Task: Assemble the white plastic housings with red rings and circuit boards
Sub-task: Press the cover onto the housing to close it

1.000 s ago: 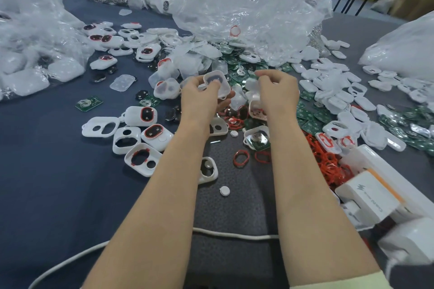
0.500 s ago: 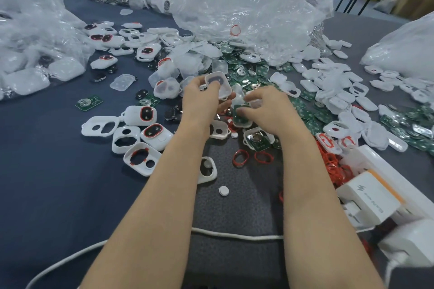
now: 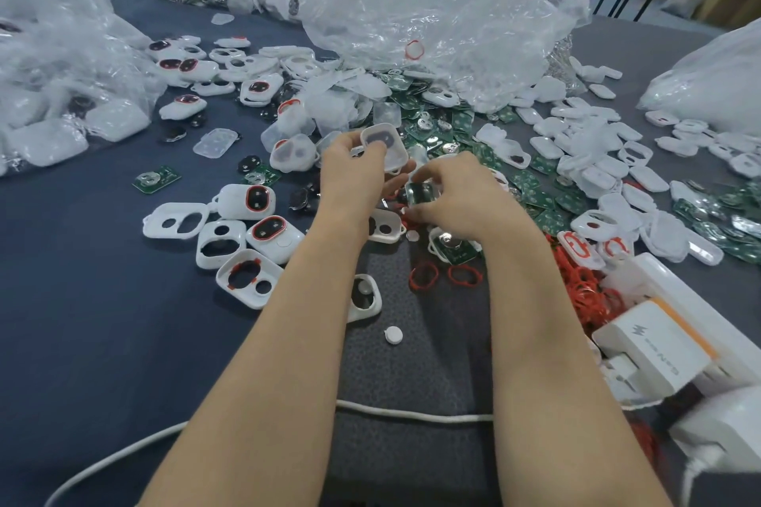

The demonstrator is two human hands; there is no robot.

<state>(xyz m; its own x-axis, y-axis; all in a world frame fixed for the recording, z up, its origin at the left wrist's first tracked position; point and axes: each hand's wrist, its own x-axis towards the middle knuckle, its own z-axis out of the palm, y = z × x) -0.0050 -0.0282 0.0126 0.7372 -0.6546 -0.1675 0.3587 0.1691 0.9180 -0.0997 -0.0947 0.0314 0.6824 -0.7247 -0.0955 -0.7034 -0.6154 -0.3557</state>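
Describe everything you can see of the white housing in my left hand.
The white housing is a rounded-rectangle shell of white plastic, hollow side toward the camera, with a dark oval opening in its floor. It is held tilted above the table; fingers of the left hand grip its left edge. The right hand, pinching a circuit board, is close below it.

We hold one housing [image 3: 385,148] and one circuit board [image 3: 422,191]. Below the grip we count two loose red rings [image 3: 424,275] and one button [image 3: 393,335]; leftward, five housings [image 3: 243,200].
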